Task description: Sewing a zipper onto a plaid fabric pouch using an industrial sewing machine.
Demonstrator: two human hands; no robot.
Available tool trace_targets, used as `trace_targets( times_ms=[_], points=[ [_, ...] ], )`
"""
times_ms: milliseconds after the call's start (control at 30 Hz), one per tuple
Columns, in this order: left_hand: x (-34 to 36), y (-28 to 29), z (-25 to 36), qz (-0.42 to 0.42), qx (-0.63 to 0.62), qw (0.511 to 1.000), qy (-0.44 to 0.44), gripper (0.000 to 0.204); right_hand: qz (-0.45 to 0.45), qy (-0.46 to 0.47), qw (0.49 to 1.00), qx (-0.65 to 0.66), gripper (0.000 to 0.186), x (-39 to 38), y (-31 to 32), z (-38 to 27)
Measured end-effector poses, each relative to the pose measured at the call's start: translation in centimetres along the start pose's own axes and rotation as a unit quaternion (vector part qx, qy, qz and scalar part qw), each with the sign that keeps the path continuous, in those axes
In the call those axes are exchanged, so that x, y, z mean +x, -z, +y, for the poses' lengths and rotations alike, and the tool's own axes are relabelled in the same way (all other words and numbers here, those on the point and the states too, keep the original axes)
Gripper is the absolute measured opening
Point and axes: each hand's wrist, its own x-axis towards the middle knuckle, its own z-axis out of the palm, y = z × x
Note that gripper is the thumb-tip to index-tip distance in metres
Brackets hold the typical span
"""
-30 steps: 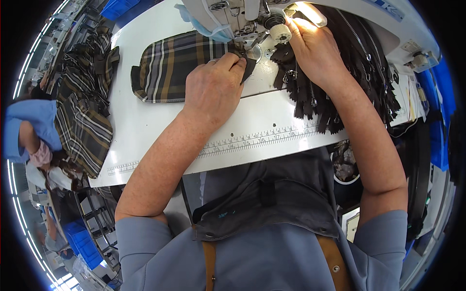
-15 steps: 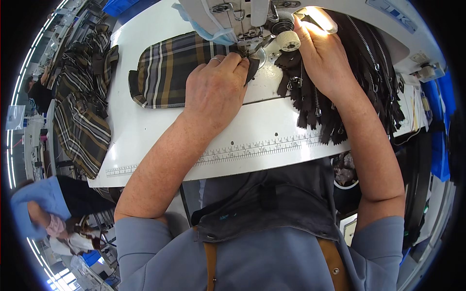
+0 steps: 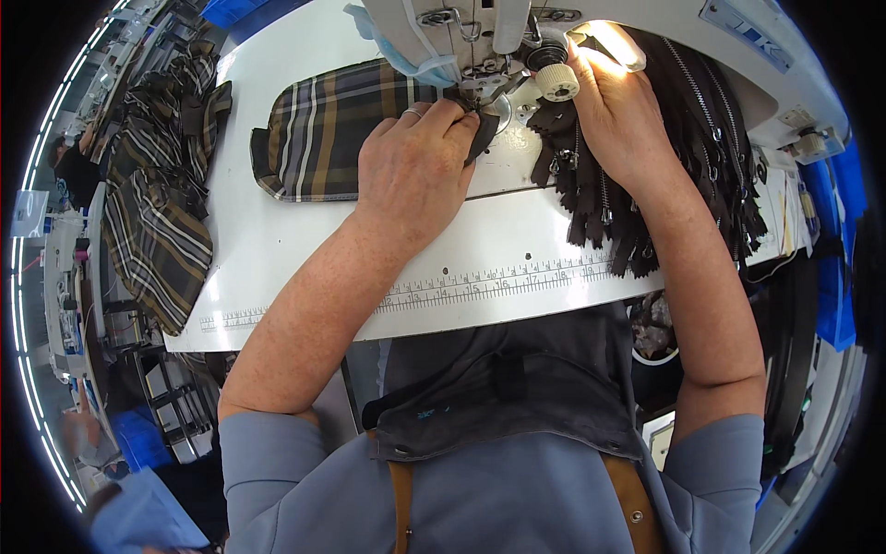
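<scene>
On table (image 3: 268, 245), dark plaid cloth (image 3: 323, 129), tan-banded, left hand (image 3: 413, 162) gripping it, right hand (image 3: 620, 120), grasp unclear

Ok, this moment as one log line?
left hand: on dark plaid fabric piece; right hand: beside cream round knob; dark metal-toothed zippers: both sides of right hand

Strip lights (image 3: 34, 406) far left; blue bin (image 3: 835, 309) right.
</scene>
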Motion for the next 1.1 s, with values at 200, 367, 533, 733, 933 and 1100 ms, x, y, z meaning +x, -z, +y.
trace_targets(
  times_ms=[200, 367, 533, 733, 933, 1100],
  points=[
    [0.0, -0.2, -0.1, 0.009, -0.009, 1.000, 0.006, 0.036, 0.022, 0.011, 1.000, -0.010, 0.057, 0.1, -0.3, 0.1],
    [0.0, -0.3, -0.1, 0.018, -0.009, 1.000, 0.002, 0.036, 0.001, -0.032, 0.999, -0.024, 0.059, -0.1, -0.4, 0.2],
    [-0.1, -0.1, 0.1, 0.014, -0.006, 1.000, 0.001, 0.034, -0.004, -0.047, 0.999, -0.019, 0.059, 0.0, -0.4, 0.0],
    [-0.1, 0.1, 0.1, 0.003, -0.011, 1.000, 0.002, 0.033, -0.009, -0.033, 0.999, -0.019, 0.059, -0.2, -0.1, -0.1],
    [-0.1, -0.5, -0.1, 0.023, -0.012, 1.000, 0.002, 0.034, -0.061, 0.022, 0.997, -0.043, 0.028, -0.5, 0.2, 0.1],
    [-0.4, -0.4, -0.7, 0.002, 0.033, 0.999, -0.011, 0.013, -0.101, 0.034, 0.993, -0.051, 0.031, -0.3, 0.4, -1.0]
  ],
)
